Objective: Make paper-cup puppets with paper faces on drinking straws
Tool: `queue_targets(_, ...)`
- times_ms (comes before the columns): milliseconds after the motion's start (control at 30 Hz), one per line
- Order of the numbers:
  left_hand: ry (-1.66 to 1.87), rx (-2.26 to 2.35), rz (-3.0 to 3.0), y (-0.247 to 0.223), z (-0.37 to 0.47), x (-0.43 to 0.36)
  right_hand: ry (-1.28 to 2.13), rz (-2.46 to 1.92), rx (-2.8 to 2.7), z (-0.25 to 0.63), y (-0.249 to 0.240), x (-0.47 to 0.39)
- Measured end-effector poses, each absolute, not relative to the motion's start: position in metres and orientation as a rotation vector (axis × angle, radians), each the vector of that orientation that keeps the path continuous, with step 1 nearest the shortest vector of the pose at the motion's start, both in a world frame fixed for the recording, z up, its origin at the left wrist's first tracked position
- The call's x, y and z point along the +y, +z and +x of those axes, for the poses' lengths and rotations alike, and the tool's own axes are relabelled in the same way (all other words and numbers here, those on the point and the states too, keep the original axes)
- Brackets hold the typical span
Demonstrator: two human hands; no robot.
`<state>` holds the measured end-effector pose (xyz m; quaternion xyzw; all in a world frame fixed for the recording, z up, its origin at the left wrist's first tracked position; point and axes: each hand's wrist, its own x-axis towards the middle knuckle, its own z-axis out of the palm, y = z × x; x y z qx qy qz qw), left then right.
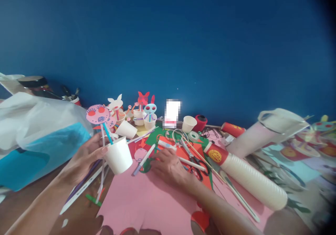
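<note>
My left hand [88, 151] grips a white paper cup [118, 155] by its left side, thumb on the outer wall. A blue straw [107, 133] rises from the cup, tilted left. At its top is a pink paper face [98, 114] with red eyes and drawn lashes. Low over the coloured paper, my right hand [170, 166] has its fingers bent downward and loosely apart, with no held thing visible; the fingertips are partly hidden. Beside it lie a white marker [143, 159], a white tube [167, 144] and a small pink paper face [141, 154].
Pink paper [147, 203] covers the table's front. Scissors [193, 156], a tape roll [193, 136] and a long stack of paper cups [252, 179] lie rightward. Finished cup puppets [150, 114] stand behind. A pitcher [265, 133] lies right; a plastic bag [42, 123] sits left.
</note>
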<state>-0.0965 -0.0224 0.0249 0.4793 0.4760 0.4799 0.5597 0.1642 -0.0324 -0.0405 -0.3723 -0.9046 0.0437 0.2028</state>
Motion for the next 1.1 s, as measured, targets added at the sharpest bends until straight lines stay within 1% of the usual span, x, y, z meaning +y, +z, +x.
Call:
queue_targets(367,1.04,1.073,1.223,0.022,-0.089,-0.027,-0.084,-0.897,-2.603,0.168,-0.045,-0.037)
queue_targets(667,0.959,1.072,1.233,0.02,-0.081,-0.03,0.12,-1.041,-2.501,0.166,-0.046,-0.038)
queue_targets(900,0.839,1.002,1.278,0.017,-0.075,-0.035,0.13,-1.1,-2.524,0.164,-0.047,-0.041)
queue_targets(1100,0.867,0.952,1.281,0.019,-0.071,-0.04,0.136,-1.149,-2.552,0.164,-0.044,-0.044)
